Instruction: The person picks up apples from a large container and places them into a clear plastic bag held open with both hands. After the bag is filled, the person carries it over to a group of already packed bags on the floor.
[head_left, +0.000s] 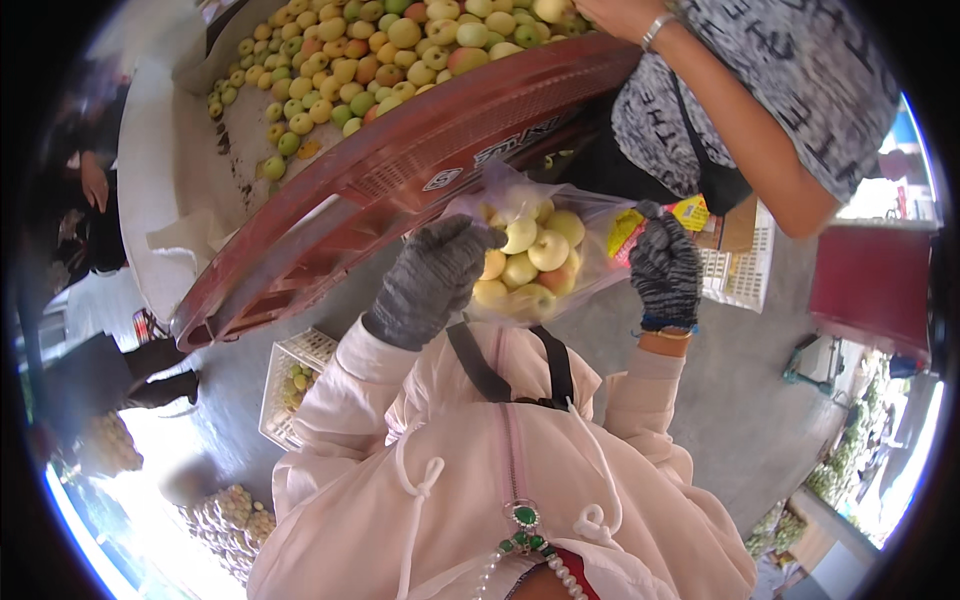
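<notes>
A clear plastic bag (600, 247) of pale yellow apples (549, 250), a few blushed orange, hangs in front of my chest. My left hand (431, 281), in a grey knit glove, grips the bag's left side, with its fingers beside the apples. On the other side my right hand (666, 266), in a dark striped knit glove, is closed on the bag's gathered edge and draws the film taut. A yellow and pink printed piece (626, 236) shows by the right fingers; whether it is inside the bag or behind it, I cannot tell.
Ahead is a reddish-brown plastic crate wall (420, 127) beside heaped apples (337, 75) on a pale liner. A co-worker's arm (750, 127) reaches over it. White crates (739, 262) (281, 390) stand on the floor. Another person's legs (161, 371) are at left, a dark red box (870, 289) at right.
</notes>
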